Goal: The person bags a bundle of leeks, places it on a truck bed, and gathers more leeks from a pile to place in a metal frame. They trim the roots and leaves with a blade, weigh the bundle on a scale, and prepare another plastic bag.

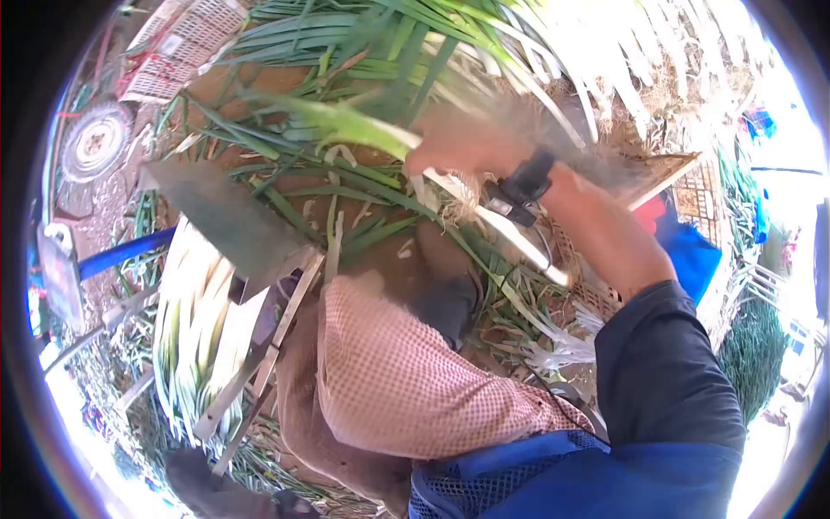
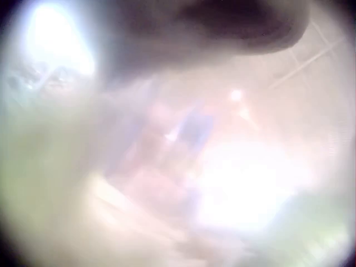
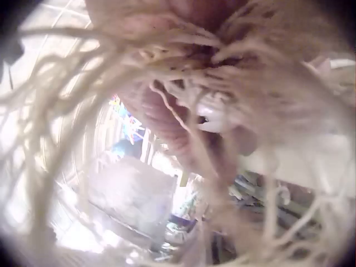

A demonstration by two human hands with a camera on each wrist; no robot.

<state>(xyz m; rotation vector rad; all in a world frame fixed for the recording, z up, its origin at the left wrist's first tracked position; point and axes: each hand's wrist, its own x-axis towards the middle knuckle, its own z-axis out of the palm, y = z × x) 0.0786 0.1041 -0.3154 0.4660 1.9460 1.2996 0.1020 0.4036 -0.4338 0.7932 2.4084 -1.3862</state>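
Note:
In the head view my right hand (image 1: 471, 147), slightly blurred, grips a green onion (image 1: 367, 130) over the littered ground. Its green leaves reach out to the left, and pale roots (image 1: 458, 208) hang below the hand by the wrist. Close up in the right wrist view, tangled roots (image 3: 245, 72) cover much of the right hand (image 3: 161, 122), whose fingers are curled. A white stem (image 3: 306, 164) runs off to the right there. My left hand is hidden in the head view. The left wrist view is washed out, with only a dark blurred shape (image 2: 245, 25) along its top.
A large heap of green onions (image 1: 605, 52) lies across the far side. Left of my knee stands a metal plate (image 1: 233, 216) on a frame, beside a bundle of onions (image 1: 190, 320). A plastic crate (image 1: 186, 48) and a wheel (image 1: 97, 141) are at the upper left.

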